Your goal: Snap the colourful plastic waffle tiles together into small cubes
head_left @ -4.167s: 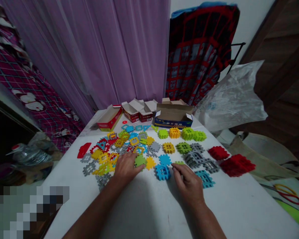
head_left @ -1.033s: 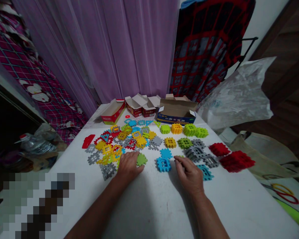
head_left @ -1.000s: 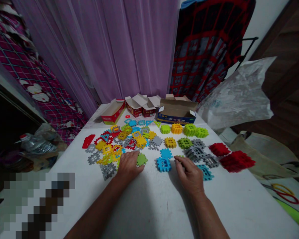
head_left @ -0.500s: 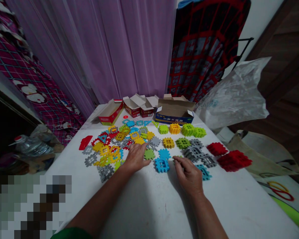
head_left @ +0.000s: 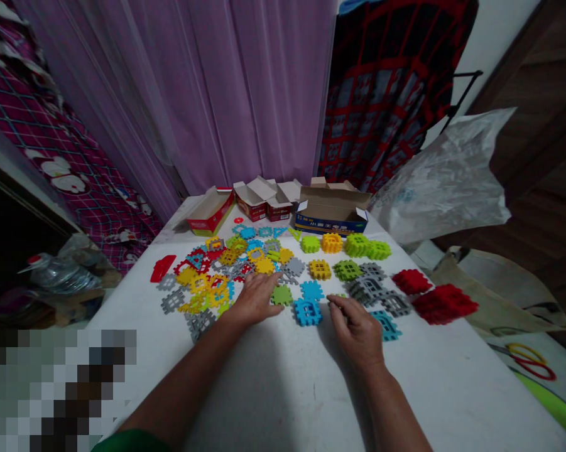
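My left hand [head_left: 254, 298] lies flat on the white table [head_left: 283, 389], fingers stretched over the edge of a pile of coloured waffle-block tiles [head_left: 221, 273]. A green tile [head_left: 281, 295] lies just off its fingertips. My right hand [head_left: 358, 329] rests on the table with its fingers curled, next to a small green piece [head_left: 340, 296] and a blue built block [head_left: 308, 311]. Whether those fingers pinch the green piece I cannot make out.
Built blocks stand beyond my hands: green [head_left: 358, 246], yellow [head_left: 330, 243], grey [head_left: 374, 290], red [head_left: 445, 303]. Open cardboard boxes [head_left: 332, 210] line the far edge before a purple curtain. A plastic bag [head_left: 445, 179] hangs at the right.
My left hand slid forward and right, pushing the green tile toward the blue blocks. My right hand has stayed in place.
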Motion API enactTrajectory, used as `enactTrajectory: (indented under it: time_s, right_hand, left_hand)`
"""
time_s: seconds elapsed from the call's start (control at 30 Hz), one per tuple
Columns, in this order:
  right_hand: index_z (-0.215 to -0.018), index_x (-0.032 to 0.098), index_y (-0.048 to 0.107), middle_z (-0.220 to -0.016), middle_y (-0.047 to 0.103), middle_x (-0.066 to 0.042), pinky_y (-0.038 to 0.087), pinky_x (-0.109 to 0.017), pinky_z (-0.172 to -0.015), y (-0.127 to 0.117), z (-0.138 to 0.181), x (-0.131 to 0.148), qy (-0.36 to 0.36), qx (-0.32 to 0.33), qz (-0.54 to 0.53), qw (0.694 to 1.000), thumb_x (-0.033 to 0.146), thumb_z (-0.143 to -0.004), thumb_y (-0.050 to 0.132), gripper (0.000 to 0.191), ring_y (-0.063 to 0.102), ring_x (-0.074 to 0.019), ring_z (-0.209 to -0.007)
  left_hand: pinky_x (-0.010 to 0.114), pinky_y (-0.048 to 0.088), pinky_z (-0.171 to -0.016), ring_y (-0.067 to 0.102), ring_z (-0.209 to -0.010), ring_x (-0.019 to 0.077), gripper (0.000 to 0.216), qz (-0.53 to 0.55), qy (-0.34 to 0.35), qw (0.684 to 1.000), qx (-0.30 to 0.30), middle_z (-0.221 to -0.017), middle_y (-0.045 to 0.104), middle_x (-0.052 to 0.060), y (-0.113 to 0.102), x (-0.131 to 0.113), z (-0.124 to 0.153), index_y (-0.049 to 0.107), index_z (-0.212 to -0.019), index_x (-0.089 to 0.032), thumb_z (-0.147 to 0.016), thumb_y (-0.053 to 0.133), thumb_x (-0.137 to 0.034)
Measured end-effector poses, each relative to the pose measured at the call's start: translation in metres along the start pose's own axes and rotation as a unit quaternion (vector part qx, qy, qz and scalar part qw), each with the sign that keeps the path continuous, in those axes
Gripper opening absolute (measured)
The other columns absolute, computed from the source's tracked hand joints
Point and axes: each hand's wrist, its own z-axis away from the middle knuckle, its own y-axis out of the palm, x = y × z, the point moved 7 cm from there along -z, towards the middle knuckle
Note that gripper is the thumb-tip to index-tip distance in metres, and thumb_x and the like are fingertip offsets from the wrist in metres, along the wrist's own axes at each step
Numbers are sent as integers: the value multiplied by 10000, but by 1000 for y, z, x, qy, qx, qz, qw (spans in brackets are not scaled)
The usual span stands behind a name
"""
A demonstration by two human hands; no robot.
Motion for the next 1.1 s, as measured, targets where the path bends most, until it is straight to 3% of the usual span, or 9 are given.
enactTrajectory:
  time_s: [0.43,0.63,0.73,0.87,1.1]
  right_hand:
    - [-903,216,745,-838,758,-47,581,-271,-707,-4,-1,0,-1,-17,-4,1000,251,-899,531,217,722,-172,-761]
    - [-961,204,740,-803,772,-42,586,-269,-684,1,5,-10,54,5,-10,998,290,-894,520,245,736,-181,-700]
    - [-998,207,715,-819,778,-36,576,-273,-676,6,7,-15,112,47,7,993,309,-899,474,279,745,-191,-728]
    - [-1081,208,672,-927,779,-51,540,-276,-707,18,12,-20,202,151,80,964,264,-908,428,304,742,-201,-813]
    - [-1277,167,589,-843,756,-91,450,-283,-677,34,23,-15,223,262,194,919,209,-945,385,392,712,-234,-786]
  left_hand:
    - [444,254,-1122,450,-1321,292,679,-11,-8,1000,-1,-1433,533,104,-5,-1,10,426,-1428,-224,-819,658,-415]
    - [380,360,-1027,556,-1161,230,284,-3,-28,997,-71,-1202,677,53,-13,-12,29,652,-1166,-251,-903,549,-278]
    - [372,404,-946,609,-1023,216,238,1,-32,998,-58,-1039,727,37,-6,-25,39,717,-1031,-260,-929,501,-251]
    - [403,419,-920,619,-1009,237,286,-5,-41,999,-25,-1039,728,51,8,-41,49,708,-1120,-253,-913,514,-222]
    - [414,421,-923,615,-1037,250,390,-46,-56,997,8,-1070,703,87,24,-56,50,617,-1273,-212,-892,534,-208]
